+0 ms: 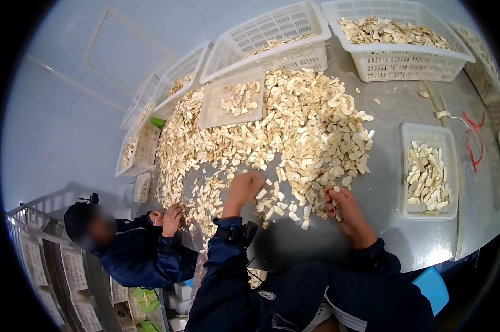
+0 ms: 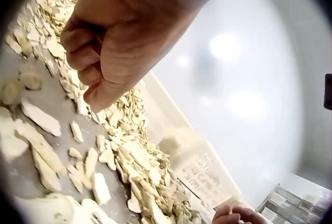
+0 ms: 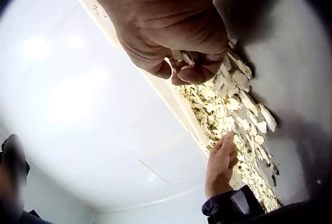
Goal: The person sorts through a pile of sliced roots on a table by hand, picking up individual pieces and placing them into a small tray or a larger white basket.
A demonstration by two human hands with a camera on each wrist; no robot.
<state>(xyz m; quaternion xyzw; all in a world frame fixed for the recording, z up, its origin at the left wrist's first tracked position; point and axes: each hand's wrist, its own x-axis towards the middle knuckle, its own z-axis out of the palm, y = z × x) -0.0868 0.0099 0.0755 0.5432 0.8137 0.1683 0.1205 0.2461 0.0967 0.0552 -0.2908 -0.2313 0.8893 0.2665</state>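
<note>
A broad heap of pale, dried-looking slices covers much of the metal table. My left hand is over the near edge of the heap, above scattered slices. Its fingers curl into the palm in the left wrist view, with no slice showing in them. Farther right, at the heap's near right edge, my right hand grips a few slices between curled fingers and thumb. A white plastic tray of slices stands to the right of that hand.
A shallow tray with some slices rests on the heap. White perforated crates line the back. Red string lies at the right. Another person works at the left, beside a rack of boxes.
</note>
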